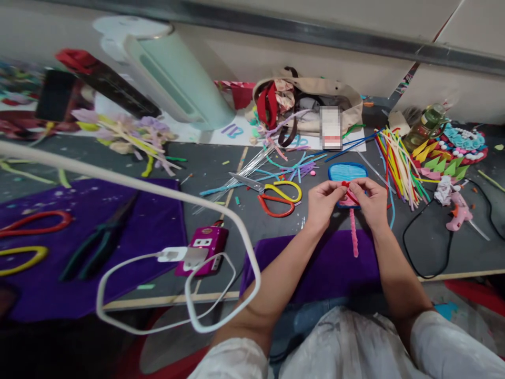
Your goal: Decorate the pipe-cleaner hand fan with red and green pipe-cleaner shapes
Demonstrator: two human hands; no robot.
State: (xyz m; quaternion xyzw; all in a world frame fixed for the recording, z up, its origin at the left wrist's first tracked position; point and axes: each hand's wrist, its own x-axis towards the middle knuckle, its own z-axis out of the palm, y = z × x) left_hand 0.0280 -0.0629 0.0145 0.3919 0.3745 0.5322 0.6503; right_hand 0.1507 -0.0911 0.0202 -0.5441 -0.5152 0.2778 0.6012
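Observation:
My left hand (324,202) and my right hand (371,201) meet over a small craft piece on the table. Both hands pinch a small red fuzzy stem (345,185) between their fingertips. Beneath them lies the craft piece (347,171), a rounded panel with a light blue top, dark blue edging and a pink lower part that my fingers partly cover. A pink fuzzy stem (354,234) hangs from it towards me, over a purple cloth (331,268). Left of my left hand lie scissors (278,197) with yellow and red handles.
Colourful fuzzy stems (400,168) and a pink glue gun (460,210) with a black cord lie right. A cloth bag (311,87) stands behind. At left are a magenta power adapter (209,245), a white cable, pliers (104,239) and a tall pale green container (181,73).

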